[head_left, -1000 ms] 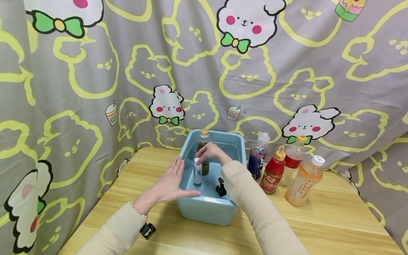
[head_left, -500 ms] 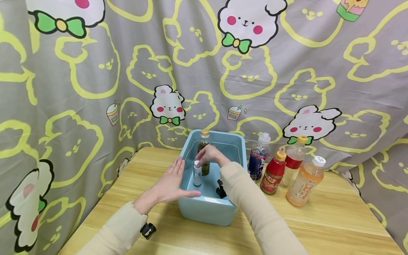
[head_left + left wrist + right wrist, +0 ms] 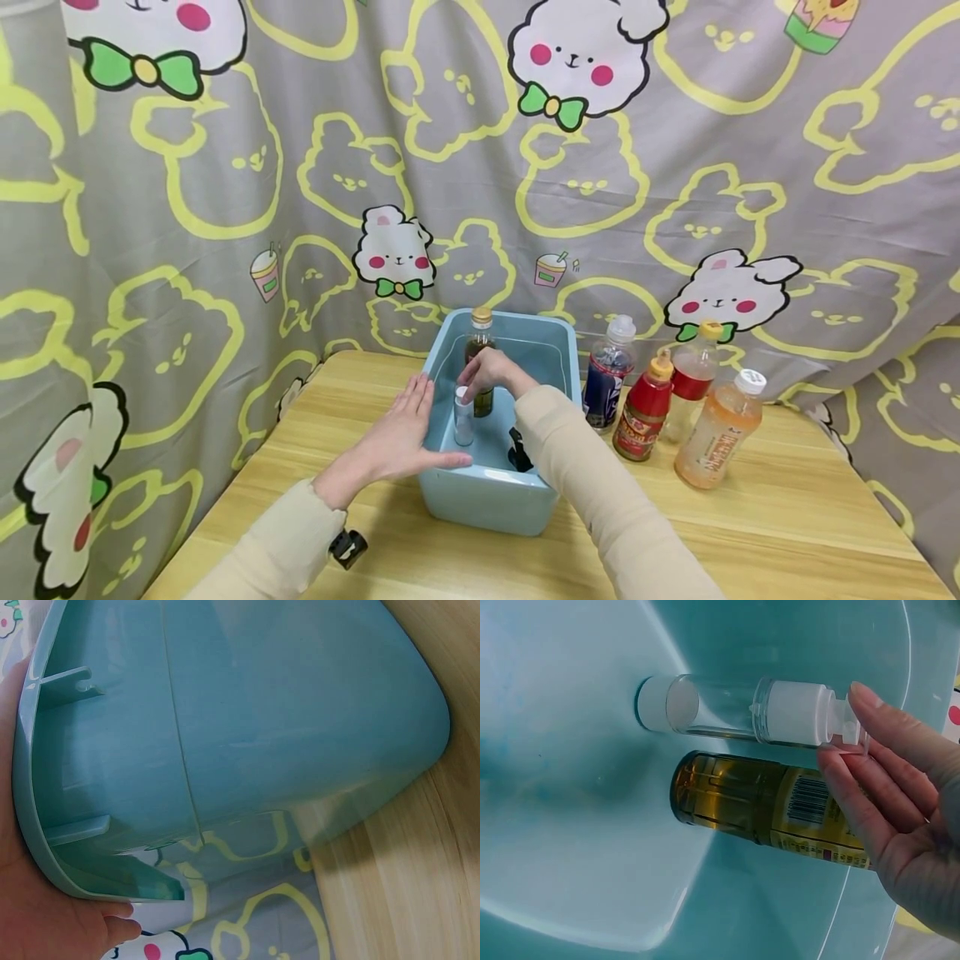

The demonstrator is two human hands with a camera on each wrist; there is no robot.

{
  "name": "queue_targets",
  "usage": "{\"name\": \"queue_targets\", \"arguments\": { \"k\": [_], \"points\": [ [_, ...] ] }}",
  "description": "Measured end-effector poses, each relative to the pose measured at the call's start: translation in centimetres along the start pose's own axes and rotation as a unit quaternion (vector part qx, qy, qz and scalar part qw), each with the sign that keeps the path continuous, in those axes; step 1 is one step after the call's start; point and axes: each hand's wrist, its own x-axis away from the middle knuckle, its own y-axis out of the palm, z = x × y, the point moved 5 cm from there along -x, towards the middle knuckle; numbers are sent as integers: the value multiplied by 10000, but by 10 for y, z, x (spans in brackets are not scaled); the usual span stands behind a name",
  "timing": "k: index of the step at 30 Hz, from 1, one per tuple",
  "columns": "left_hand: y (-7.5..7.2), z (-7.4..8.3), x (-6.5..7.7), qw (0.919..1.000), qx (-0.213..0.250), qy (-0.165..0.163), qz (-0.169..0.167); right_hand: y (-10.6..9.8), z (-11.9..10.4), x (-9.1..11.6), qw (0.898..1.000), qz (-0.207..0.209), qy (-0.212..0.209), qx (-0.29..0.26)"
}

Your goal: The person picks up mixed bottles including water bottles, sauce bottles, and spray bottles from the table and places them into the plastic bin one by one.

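In the blue plastic bin [image 3: 491,500], my right hand [image 3: 491,371] pinches the top of a slim clear pump bottle [image 3: 464,427] with a white neck. The right wrist view shows the thumb and fingertips around the white top of this pump bottle [image 3: 795,712], its base near the bin floor; whether it touches cannot be told. Close beside it stands a brown glass bottle [image 3: 482,403] with a gold cap, partly covered by the right hand. My left hand [image 3: 393,433] rests along the bin's left and near rim, fingers straight and thumb spread.
To the bin's right stand a dark-blue-labelled bottle [image 3: 606,379], a red sauce bottle [image 3: 641,421], a yellow-capped bottle [image 3: 692,375] and an orange drink bottle [image 3: 716,437]. The wooden table [image 3: 787,500] meets a patterned curtain [image 3: 480,167] behind.
The right hand and the pump bottle have shifted slightly down and toward the near side of the bin. The left hand stays on the rim.
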Motion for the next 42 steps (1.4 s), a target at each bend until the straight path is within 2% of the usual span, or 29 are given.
{"name": "queue_targets", "arguments": {
  "k": [14, 25, 31, 37, 42],
  "points": [
    [1, -1, 0, 10000, 13, -30, 29, 1, -1, 1, 9999, -66, 58, 102],
    [0, 0, 1, 10000, 75, -33, 47, -1, -4, 4, 9999, -101, -15, -66],
    [0, 1, 1, 10000, 19, -19, 83, -4, -8, 4, 9997, -42, -235, 41],
    [1, 0, 1, 10000, 14, -76, 18, -9, -16, 9, 9984, -23, -483, -281],
    [2, 0, 1, 9999, 21, -100, -25, -12, -24, 12, 9969, 16, -726, -311]
  ]
}}
